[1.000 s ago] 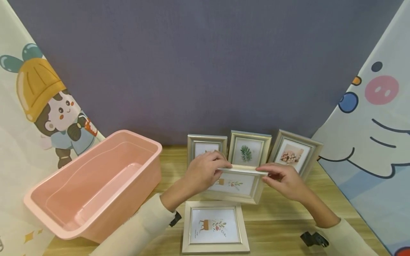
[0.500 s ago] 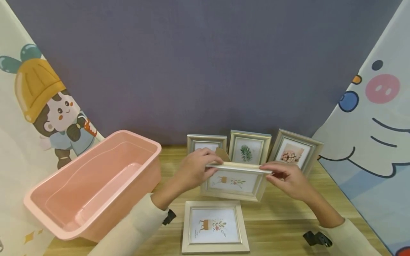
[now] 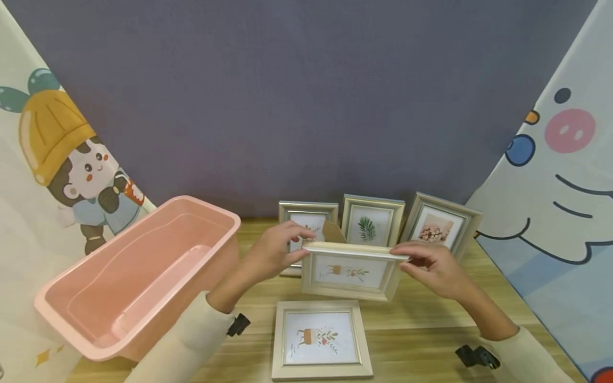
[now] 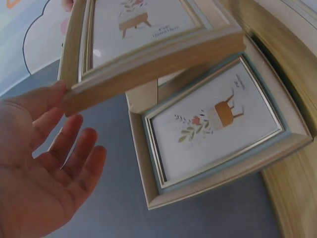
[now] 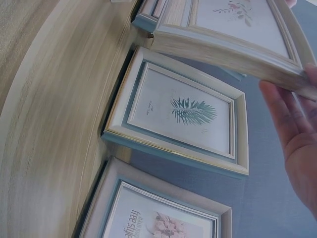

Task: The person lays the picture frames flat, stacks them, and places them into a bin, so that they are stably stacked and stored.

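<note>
Bin [image 3: 139,255] blocks left. Strip of bare tabletop [image 3: 256,348] open between left sleeve [image 3: 184,340] and near frame [image 3: 322,340]; wider room right of near frame. Held frame [image 3: 351,271], left hand [image 3: 270,250] and right hand [image 3: 435,268] bar middle. Standing frames [image 3: 367,229] form far barrier, narrow gaps between; air above open.

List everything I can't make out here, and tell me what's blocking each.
Brown flap, where it meets the held frame: head view, hidden behind that frame.
Lying frame, fine print: head view, too small to read.
Blossom frame, bottom of its mat: head view, partly covered by the right hand; right wrist view, cut off by the bottom edge.
Pink bin, part of its outer base: head view, behind the left sleeve.
</note>
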`<state>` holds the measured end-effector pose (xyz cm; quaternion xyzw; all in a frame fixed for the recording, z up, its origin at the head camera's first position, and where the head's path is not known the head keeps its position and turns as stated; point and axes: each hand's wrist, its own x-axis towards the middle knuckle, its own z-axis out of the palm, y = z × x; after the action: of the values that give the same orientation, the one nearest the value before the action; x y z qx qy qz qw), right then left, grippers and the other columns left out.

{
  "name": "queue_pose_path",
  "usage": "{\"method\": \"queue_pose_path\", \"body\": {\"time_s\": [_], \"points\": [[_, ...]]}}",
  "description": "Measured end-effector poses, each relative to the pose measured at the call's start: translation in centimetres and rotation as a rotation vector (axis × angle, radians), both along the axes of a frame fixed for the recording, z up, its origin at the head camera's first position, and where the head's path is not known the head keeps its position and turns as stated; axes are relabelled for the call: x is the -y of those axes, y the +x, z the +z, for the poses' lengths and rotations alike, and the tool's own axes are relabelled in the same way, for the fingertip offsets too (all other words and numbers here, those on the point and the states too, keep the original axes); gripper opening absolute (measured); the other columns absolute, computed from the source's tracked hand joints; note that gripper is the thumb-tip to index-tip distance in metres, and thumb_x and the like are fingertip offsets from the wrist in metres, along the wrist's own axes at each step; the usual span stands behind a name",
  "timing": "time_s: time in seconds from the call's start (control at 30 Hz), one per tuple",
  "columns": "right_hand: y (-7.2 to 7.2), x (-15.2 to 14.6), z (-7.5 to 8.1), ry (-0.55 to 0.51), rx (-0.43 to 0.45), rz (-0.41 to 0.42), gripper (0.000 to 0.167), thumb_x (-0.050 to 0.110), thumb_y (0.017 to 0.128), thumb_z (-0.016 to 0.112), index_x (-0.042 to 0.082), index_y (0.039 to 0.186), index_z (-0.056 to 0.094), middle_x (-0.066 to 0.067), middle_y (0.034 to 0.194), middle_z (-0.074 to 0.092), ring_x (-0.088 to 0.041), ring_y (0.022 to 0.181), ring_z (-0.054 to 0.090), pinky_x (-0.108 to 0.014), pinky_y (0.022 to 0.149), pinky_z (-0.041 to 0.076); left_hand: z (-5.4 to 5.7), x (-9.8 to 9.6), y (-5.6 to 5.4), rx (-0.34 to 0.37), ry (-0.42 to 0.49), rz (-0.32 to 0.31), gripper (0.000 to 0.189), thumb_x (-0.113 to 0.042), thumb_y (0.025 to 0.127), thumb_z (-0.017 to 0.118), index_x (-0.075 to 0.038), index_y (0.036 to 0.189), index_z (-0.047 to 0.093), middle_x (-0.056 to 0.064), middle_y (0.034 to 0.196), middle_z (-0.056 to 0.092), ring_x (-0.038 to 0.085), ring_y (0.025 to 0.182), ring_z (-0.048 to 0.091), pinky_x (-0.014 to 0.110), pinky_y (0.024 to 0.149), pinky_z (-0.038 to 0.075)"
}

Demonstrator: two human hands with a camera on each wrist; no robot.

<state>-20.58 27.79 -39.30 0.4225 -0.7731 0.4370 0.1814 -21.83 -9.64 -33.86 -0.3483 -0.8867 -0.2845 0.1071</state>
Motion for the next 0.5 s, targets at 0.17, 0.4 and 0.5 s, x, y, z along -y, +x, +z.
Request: {"method": "queue_pose_path", "body": {"time_s": [0.17,0.4,0.5], "points": [[0.1,-0.1,0.2,0.029,0.006,-0.001,0.047,-0.025,0.074,0.071,0.001,0.114,0.073,-0.009,0.11,0.074,-0.006,0.079,0.071,-0.017,0.064,0.058,-0.2,0.7,-0.6,0.134,0.013,-0.034,0.052,-0.02,0.089,0.079,-0.009,0.137,0.06,0.009,0.131,0.066,0.024,0.111,0.065,0.037,0.092,0.057],[0.3,0.0,0.1,0.055,0.021,0.009,0.048,-0.024,0.076,0.069,0.005,0.115,0.073,-0.013,0.108,0.073,-0.007,0.077,0.07,-0.017,0.063,0.057,-1.1,2.0,-2.3,0.456,0.091,-0.216,0.083,-0.025,0.093,0.076,-0.009,0.159,0.029,0.018,0.161,0.036,0.042,0.145,0.041,0.054,0.117,0.04],[0.4,0.1,0.0,0.046,0.028,0.021,0.048,-0.024,0.076,0.069,0.005,0.115,0.073,-0.012,0.109,0.073,-0.007,0.074,0.068,-0.017,0.06,0.056,-1.4,2.4,-2.8,0.559,0.107,-0.301,0.095,-0.037,0.092,0.075,-0.012,0.162,0.016,0.015,0.169,0.02,0.043,0.153,0.026,0.055,0.122,0.031]]}}
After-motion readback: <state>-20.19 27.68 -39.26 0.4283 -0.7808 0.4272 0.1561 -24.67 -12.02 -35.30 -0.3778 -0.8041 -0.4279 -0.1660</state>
